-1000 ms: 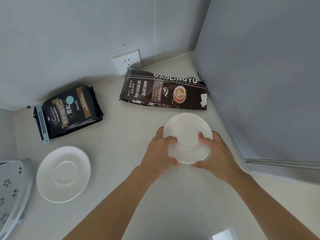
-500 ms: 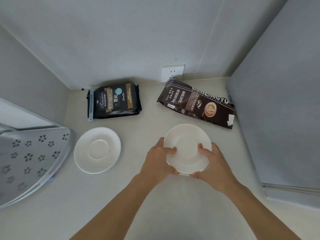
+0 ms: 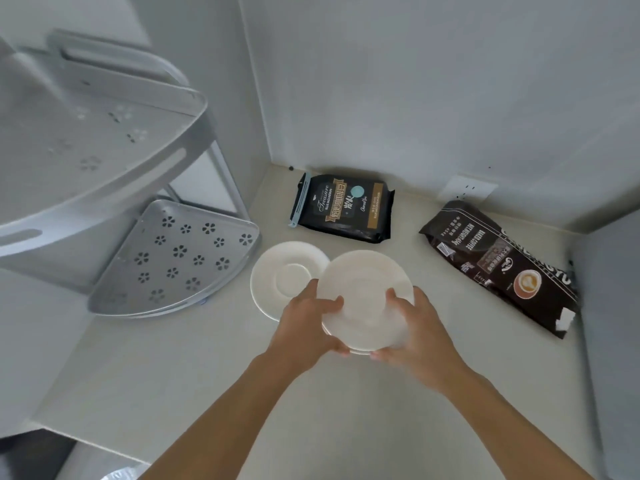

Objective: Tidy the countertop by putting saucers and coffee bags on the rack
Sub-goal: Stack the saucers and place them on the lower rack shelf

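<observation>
White held saucer [image 3: 363, 296] overlaps second saucer [image 3: 280, 275] — fingers [image 3: 329, 304] partly hidden

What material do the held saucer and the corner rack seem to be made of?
Held saucer: likely glazed ceramic, judging by its smooth, glossy white surface and thin rim. Corner rack: probably painted metal or plastic; matte grey, with punched flower-shaped holes.
</observation>
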